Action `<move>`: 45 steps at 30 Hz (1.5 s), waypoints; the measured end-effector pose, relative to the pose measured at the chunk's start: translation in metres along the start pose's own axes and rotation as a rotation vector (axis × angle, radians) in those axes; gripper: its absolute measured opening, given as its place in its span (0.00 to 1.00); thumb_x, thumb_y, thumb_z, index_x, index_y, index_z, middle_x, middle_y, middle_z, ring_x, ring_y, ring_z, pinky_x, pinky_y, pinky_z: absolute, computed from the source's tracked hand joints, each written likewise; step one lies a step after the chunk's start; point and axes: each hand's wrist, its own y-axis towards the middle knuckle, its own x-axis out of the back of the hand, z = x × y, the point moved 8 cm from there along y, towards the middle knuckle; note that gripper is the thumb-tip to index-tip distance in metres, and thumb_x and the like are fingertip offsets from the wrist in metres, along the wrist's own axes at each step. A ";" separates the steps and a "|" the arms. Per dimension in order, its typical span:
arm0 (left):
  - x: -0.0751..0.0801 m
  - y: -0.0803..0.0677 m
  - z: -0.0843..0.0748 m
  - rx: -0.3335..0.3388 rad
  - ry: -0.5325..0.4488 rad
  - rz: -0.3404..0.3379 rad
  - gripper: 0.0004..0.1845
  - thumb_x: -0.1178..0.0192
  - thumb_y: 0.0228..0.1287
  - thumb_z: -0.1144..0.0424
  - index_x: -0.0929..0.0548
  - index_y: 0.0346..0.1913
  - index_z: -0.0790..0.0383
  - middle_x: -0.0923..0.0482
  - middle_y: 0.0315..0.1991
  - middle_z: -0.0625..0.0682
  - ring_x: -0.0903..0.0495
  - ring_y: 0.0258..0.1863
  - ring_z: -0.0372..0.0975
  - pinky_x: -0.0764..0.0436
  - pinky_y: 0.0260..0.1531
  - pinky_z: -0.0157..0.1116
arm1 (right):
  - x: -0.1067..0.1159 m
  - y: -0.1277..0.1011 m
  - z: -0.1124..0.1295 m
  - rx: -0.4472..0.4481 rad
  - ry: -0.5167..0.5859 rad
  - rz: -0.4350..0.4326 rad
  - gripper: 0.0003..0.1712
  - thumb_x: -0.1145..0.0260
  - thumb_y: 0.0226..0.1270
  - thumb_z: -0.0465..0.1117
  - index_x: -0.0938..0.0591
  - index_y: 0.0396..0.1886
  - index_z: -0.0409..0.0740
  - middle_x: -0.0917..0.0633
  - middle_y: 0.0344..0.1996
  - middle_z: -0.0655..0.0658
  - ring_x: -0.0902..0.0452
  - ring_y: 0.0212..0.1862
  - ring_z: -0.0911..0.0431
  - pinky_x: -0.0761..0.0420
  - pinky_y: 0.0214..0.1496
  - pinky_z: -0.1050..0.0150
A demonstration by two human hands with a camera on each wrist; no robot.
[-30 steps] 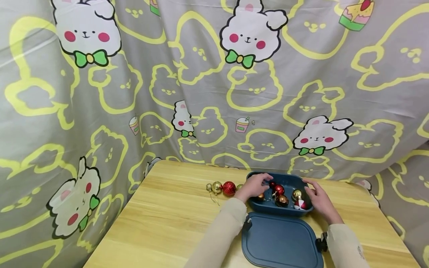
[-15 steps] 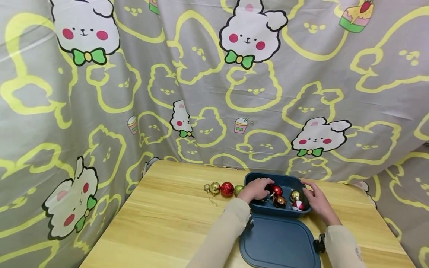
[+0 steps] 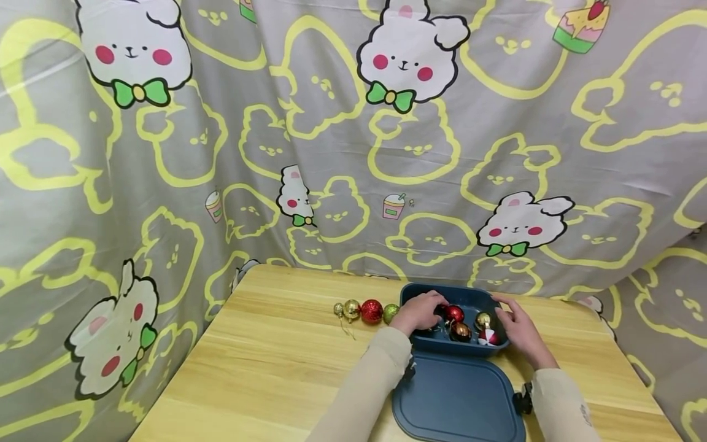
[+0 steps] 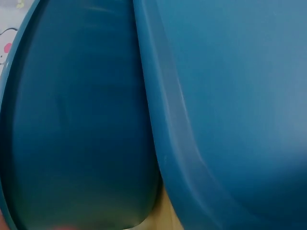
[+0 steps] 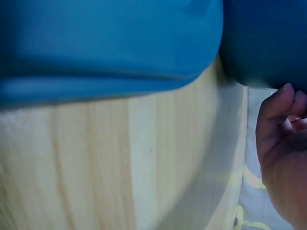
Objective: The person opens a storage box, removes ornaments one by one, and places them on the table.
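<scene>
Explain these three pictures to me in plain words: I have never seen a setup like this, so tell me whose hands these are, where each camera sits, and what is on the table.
No machine here: a person in beige sleeves works with two bare hands and wears three cameras.

The wide picture comes from a head camera looking forward and down. It shows a wooden table before a rabbit-print cloth. On the table stands an open blue box holding small baubles, such as a red bauble. Its blue lid lies flat in front of it. Left of the box, more baubles lie in a row.

The left hand reaches into the box; whether it holds a bauble cannot be told. The right hand rests on the box's right end.

The other two pictures come from wrist cameras, very close: mostly blurred blue plastic, plus table wood and right-hand fingers.
</scene>
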 end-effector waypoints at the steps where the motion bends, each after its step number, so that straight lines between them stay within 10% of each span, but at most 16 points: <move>1: 0.000 0.001 0.000 -0.004 -0.001 0.000 0.22 0.40 0.77 0.56 0.22 0.69 0.39 0.28 0.71 0.39 0.27 0.69 0.35 0.23 0.66 0.34 | 0.000 0.000 0.000 -0.003 -0.002 -0.003 0.30 0.56 0.88 0.52 0.37 0.79 0.41 0.20 0.54 0.25 0.25 0.42 0.53 0.27 0.33 0.63; 28: 0.005 -0.003 -0.002 -0.022 0.020 -0.106 0.12 0.34 0.73 0.54 0.14 0.56 0.42 0.16 0.56 0.40 0.18 0.55 0.35 0.20 0.57 0.31 | -0.004 0.001 -0.001 -0.015 0.017 0.011 0.30 0.57 0.88 0.51 0.38 0.80 0.42 0.23 0.61 0.22 0.25 0.55 0.41 0.26 0.38 0.63; 38: 0.011 -0.006 0.000 -0.078 -0.129 -0.227 0.12 0.35 0.73 0.53 0.14 0.56 0.44 0.17 0.50 0.39 0.18 0.46 0.30 0.19 0.50 0.27 | -0.003 0.001 -0.001 -0.012 -0.002 0.005 0.30 0.57 0.88 0.52 0.38 0.79 0.41 0.22 0.60 0.22 0.24 0.57 0.39 0.25 0.43 0.63; 45: 0.024 -0.014 -0.001 -0.111 -0.294 -0.302 0.15 0.35 0.74 0.54 0.14 0.59 0.49 0.16 0.50 0.42 0.18 0.44 0.28 0.19 0.46 0.24 | -0.002 0.000 -0.001 -0.017 0.007 0.002 0.31 0.57 0.88 0.53 0.38 0.80 0.42 0.21 0.38 0.35 0.27 0.39 0.52 0.28 0.34 0.64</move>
